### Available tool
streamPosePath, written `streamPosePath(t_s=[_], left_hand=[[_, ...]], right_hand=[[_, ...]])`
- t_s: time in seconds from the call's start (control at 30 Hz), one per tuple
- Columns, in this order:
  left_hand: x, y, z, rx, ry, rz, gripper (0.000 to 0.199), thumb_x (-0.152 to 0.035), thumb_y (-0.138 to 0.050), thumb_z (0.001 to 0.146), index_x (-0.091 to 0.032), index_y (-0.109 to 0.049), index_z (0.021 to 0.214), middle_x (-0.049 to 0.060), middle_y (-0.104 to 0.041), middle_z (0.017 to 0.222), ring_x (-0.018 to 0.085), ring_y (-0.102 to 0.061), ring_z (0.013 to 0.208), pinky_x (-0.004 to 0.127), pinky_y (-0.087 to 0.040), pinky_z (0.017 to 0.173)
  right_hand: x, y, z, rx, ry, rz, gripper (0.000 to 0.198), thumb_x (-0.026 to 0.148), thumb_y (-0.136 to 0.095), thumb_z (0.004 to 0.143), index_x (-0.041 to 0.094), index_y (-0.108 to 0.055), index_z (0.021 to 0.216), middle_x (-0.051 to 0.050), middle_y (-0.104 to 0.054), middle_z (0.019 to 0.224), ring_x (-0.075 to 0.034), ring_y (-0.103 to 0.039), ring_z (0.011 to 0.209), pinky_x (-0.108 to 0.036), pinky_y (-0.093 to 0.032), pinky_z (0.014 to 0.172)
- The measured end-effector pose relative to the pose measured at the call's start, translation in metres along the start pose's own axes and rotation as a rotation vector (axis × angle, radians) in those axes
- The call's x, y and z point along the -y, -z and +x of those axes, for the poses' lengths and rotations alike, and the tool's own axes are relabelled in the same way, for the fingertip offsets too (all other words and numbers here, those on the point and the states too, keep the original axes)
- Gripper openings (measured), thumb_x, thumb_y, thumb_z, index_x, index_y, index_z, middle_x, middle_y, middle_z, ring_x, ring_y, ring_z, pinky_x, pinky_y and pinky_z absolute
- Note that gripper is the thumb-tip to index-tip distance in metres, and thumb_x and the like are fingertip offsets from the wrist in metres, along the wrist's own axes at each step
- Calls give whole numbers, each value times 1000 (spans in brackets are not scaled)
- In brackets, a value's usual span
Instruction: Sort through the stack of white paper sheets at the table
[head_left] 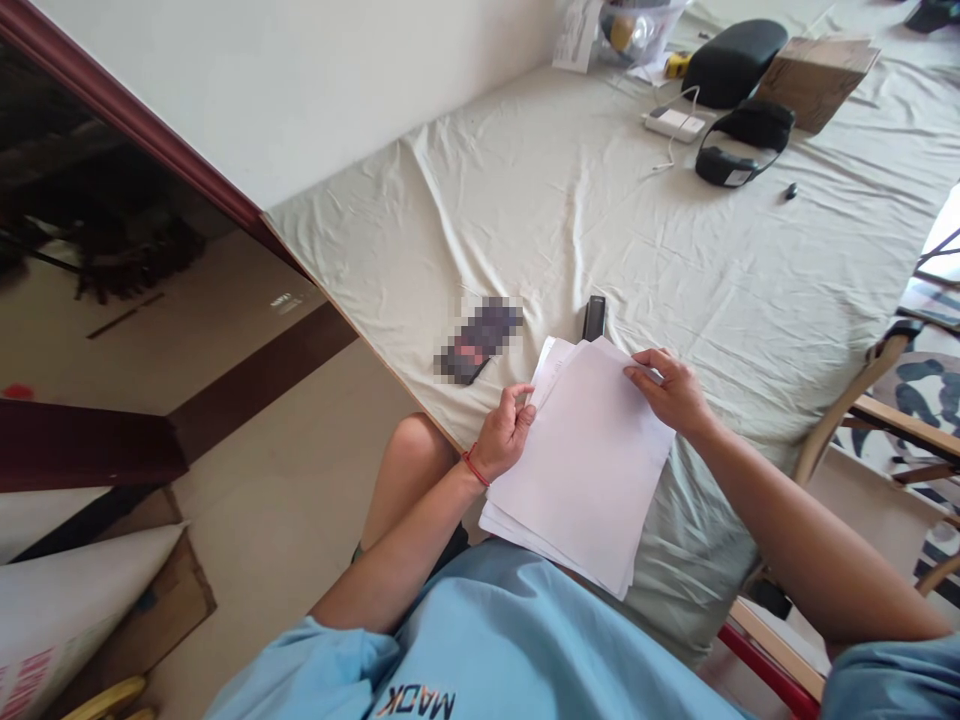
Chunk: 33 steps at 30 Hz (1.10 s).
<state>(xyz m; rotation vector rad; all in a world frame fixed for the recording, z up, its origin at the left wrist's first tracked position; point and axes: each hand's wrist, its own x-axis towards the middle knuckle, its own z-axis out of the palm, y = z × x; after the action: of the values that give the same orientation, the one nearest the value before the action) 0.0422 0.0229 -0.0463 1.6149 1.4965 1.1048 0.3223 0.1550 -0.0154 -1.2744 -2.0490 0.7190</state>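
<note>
A loose stack of white paper sheets (585,470) lies at the table's near edge, its lower end reaching toward my lap. The sheets are not squared up; several edges show at the top left and the bottom. My left hand (506,435), with a red string at the wrist, is closed on the stack's left edge. At the upper right edge, my right hand (670,390) pinches the paper between thumb and fingers. Just beyond the stack's top lies a small black oblong object (594,316), partly covered by the paper. To its left rests a dark, blurred-out flat object (480,340).
A pale green cloth (510,220) with creases covers the table. Farther back are a black headset-like band (742,145), a white box with a cable (675,122), a black case (735,62) and a cardboard box (817,80). A wooden-armed chair (847,390) stands right.
</note>
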Motion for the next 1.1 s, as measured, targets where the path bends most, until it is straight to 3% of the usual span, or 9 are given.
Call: streamPosePath(t_s=[0.1,0.23,0.33,0.4,0.5,0.6,0.77,0.9,1.1], left_hand=[[0,0,-1,20,-19,32,53,-53,-36,112,-14,-40,147,-6,-46,65,16,-48,54,30,-39,60],[2,0,-3,36,-51,68,54,-52,-34,112,-15,-42,151,1,-62,80,17,-59,64,30,-48,69],[4,-1,-4,46,-87,65,51,-52,-34,112,-18,-45,149,10,-71,109,20,-70,88,33,-55,86],[5,-2,-4,49,-99,62,50,-50,-34,112,-19,-46,149,14,-68,129,23,-70,111,34,-55,97],[6,-3,-5,44,-121,47,48,-47,-35,112,-19,-46,150,15,-64,140,24,-66,123,35,-54,102],[6,-3,-5,41,-131,38,49,-47,-34,113,-20,-46,151,14,-67,135,24,-69,114,35,-56,96],[1,0,-6,59,-94,44,51,-53,-31,112,-19,-51,145,9,-71,104,20,-69,91,32,-55,83],[-1,0,-5,11,-95,18,45,-53,-34,112,-20,-54,135,2,-64,84,16,-57,67,28,-49,71],[0,-2,-5,-22,-32,45,46,-60,-32,111,-21,-52,125,-2,-54,73,16,-51,60,29,-43,64]], right_hand=[[1,-1,-1,-17,-7,1,21,45,-64,92,25,-70,92,-6,-70,92,-23,-65,84,-40,-53,80],[2,-1,-1,-29,-8,2,20,43,-64,92,24,-70,92,-6,-70,93,-23,-66,86,-40,-54,84],[3,-1,-1,-32,-3,2,19,43,-64,92,25,-70,91,-6,-71,92,-24,-66,87,-41,-54,84],[3,-1,0,-35,3,3,18,42,-64,92,25,-69,90,-6,-71,91,-25,-66,89,-41,-54,85],[3,-1,0,-38,9,1,17,42,-63,92,26,-69,90,-6,-72,90,-26,-67,90,-42,-54,85],[3,-2,0,-39,10,-5,18,43,-64,92,26,-69,91,-6,-72,92,-26,-67,89,-42,-54,84],[3,-3,0,-56,31,0,18,43,-64,92,26,-68,89,-6,-73,90,-27,-66,92,-44,-54,86],[4,-1,2,-79,71,11,18,44,-65,92,27,-69,88,-6,-74,94,-29,-64,101,-48,-52,94],[6,3,2,-36,94,44,17,43,-66,93,27,-71,90,-6,-74,93,-27,-66,96,-47,-53,91]])
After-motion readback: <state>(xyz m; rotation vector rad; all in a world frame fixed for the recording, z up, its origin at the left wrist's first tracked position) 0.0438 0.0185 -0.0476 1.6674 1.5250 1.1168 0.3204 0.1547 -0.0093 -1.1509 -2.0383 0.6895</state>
